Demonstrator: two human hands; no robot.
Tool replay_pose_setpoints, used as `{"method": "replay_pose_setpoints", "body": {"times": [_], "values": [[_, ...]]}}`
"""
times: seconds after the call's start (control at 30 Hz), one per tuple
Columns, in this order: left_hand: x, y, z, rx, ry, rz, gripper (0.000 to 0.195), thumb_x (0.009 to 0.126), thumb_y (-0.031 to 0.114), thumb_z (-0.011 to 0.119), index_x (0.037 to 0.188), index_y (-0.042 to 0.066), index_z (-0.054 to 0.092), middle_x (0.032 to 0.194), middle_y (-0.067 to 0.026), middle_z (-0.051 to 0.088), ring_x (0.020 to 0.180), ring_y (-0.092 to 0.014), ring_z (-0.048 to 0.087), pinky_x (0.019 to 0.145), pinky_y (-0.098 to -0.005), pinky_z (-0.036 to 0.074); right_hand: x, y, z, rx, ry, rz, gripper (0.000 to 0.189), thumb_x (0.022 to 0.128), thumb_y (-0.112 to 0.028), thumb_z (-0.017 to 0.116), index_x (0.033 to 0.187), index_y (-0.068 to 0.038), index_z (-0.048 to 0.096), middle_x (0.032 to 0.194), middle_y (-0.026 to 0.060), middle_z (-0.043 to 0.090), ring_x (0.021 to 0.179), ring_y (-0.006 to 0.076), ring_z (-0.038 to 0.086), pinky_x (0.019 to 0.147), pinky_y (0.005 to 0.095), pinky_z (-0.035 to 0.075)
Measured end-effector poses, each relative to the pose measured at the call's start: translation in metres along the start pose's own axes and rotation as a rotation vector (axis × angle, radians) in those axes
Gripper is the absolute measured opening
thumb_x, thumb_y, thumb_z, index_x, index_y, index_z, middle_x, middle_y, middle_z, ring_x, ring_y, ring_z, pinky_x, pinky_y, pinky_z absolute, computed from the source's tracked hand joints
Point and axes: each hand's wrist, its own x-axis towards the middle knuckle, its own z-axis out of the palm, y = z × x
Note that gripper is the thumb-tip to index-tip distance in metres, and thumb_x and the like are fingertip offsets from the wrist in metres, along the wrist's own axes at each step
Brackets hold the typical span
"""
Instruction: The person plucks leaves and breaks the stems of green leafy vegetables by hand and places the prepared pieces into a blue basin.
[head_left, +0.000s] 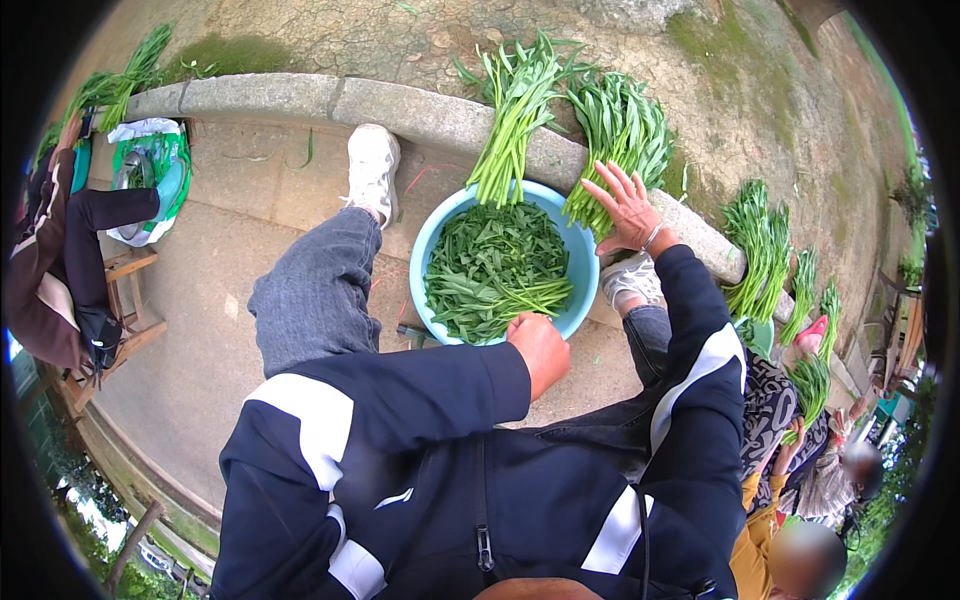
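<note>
Before me a light blue plastic basin (418, 262) stands between my feet, filled with cut water spinach leaves (495, 255). Several stems (536, 294) lie across the near side of the heap. My left hand (538, 351) is curled into a fist at the near rim, beside those stems; whether it grips anything is hidden. Fingers spread, my right hand (628, 211) is over the stem end of a water spinach bundle (622, 127) on the stone kerb; I cannot tell whether it touches it. Another bundle (517, 112) lies to its left, stems overhanging the basin.
The stone kerb (262, 97) curves across beyond my white shoes (373, 169). At left, a person (52, 262) sits on a wooden stool (131, 300) near a metal bowl (135, 176). Several people sit at right, beside more greens (754, 247) and a light green basin (761, 337).
</note>
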Motion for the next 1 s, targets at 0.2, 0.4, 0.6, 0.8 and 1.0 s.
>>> {"method": "replay_pose_setpoints", "body": {"times": [0.2,0.4,0.6,0.8,1.0], "values": [[-0.002,-0.005,0.005,0.077,0.095,0.024,0.009,0.063,0.011,0.06,0.07,0.008,0.066,0.057,-0.0013,0.056,0.053,-0.024,0.055,0.033,-0.038,0.031,0.013,-0.012,-0.025,-0.013,0.116,-0.016,0.102,0.048,-0.053,0.074,0.134,-0.018,0.032,0.141,0.0095,0.023,0.124,0.0309,0.029,0.098,0.0485,0.027],[-0.005,-0.007,0.001,0.011,0.059,-0.004,0.011,0.064,0.013,0.06,0.07,0.006,0.066,0.064,-0.0071,0.058,0.06,-0.024,0.056,0.039,-0.0384,0.037,0.076,-0.064,-0.014,0.331,0.475,0.229,0.061,0.069,-0.046,0.068,0.108,-0.004,0.05,0.107,0.0139,0.051,0.095,0.031,0.051,0.079,0.0374,0.043],[-0.006,-0.007,-0.003,0.015,0.075,-0.003,0.01,0.065,0.012,0.059,0.07,0.007,0.066,0.062,-0.0051,0.058,0.058,-0.024,0.056,0.037,-0.0384,0.035,0.142,-0.108,0.03,0.834,0.583,0.843,0.09,0.058,-0.05,0.076,0.119,0.002,0.037,0.111,0.0292,0.043,0.108,0.0397,0.041,0.091,0.0436,0.036],[-0.013,-0.008,-0.008,0.027,0.04,-0.065,0.013,0.065,0.01,0.059,0.073,0.003,0.067,0.067,-0.0099,0.059,0.06,-0.024,0.055,0.037,-0.0378,0.034,0.17,-0.135,0.034,0.851,0.592,1.118,0.096,0.052,-0.038,0.081,0.125,-0.004,0.031,0.118,0.0244,0.035,0.11,0.0382,0.039,0.093,0.0434,0.035],[-0.015,-0.01,-0.011,0.074,0.052,-0.053,0.01,0.067,0.008,0.059,0.071,0.01,0.067,0.059,0.0004,0.056,0.054,-0.023,0.055,0.034,-0.0361,0.029,0.168,-0.12,0.041,0.912,0.58,1.033,0.082,0.056,-0.021,0.077,0.123,-0.001,0.035,0.113,0.024,0.046,0.106,0.0354,0.047,0.091,0.0387,0.039]]}}
